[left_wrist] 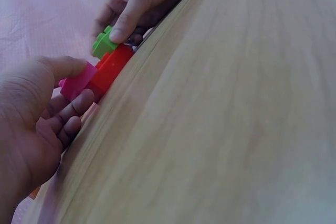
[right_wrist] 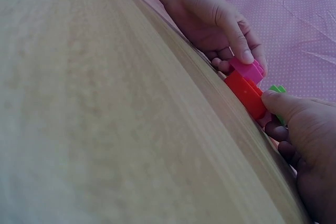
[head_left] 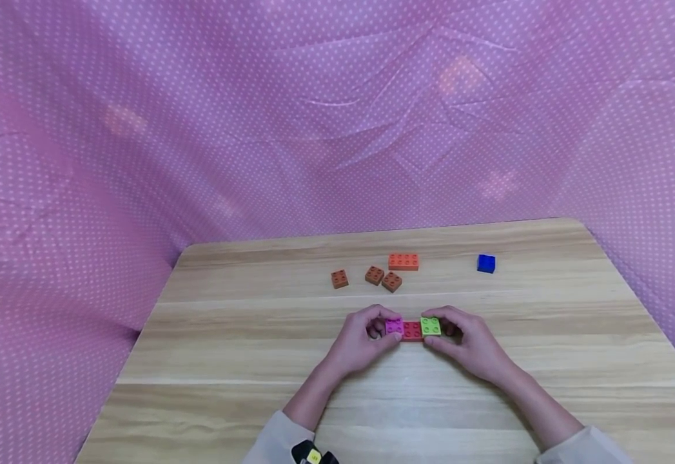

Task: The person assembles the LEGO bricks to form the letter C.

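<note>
Red brick (head_left: 412,330): studs seen between two smaller bricks
Pink brick (head_left: 394,325): square, studded, pinched by left hand (head_left: 361,340)
Lime brick (head_left: 430,326): four-studded, pinched by right hand (head_left: 476,345)

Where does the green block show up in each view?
Head: green block right of centre, in the lower half, held by the right hand.
Left wrist: upper left, same hand.
Right wrist: right side, partly behind that hand.
Shared landmark: red block beside it.

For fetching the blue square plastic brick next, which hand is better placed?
Probably the right hand: although holding the square lime-green plastic brick, it is nearer to the blue brick than the left hand.
</note>
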`<state>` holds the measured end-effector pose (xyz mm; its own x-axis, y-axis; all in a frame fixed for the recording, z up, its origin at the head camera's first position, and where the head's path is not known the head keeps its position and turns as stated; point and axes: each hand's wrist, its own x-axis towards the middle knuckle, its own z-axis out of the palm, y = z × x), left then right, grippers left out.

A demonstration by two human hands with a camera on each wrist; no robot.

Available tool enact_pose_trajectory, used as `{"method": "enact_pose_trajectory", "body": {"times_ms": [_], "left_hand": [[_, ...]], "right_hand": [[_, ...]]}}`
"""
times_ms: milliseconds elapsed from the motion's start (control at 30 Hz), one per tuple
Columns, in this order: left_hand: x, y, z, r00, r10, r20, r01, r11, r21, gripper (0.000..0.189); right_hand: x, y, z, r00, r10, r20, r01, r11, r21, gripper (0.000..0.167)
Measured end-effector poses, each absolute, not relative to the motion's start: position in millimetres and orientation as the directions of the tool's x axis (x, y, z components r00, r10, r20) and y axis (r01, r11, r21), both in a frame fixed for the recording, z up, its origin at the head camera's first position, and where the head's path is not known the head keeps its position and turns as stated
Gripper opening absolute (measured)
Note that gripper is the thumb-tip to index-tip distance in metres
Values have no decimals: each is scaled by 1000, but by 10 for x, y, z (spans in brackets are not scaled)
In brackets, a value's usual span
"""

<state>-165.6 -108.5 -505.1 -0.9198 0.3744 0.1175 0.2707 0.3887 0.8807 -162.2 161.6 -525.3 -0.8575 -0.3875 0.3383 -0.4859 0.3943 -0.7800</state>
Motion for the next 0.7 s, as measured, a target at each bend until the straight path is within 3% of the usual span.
{"method": "enact_pose_trajectory", "body": {"times_ms": [400,533,700], "left_hand": [[-1683,-1122,-5070,-902,416,113,282,374,883,31],[-1755,-1189,-5080,-880,464,97,293,370,882,39],[-1859,-1301,-5088,-897,432,87,236,304,923,44]], "right_hand": [[-1623,1615,-5246,-855,-388,345,-492,392,-777,45],[-1622,1615,-5245,-853,-389,348,-495,391,-776,44],[-1625,1610,-5248,-849,-391,355,-503,393,-769,44]]}}
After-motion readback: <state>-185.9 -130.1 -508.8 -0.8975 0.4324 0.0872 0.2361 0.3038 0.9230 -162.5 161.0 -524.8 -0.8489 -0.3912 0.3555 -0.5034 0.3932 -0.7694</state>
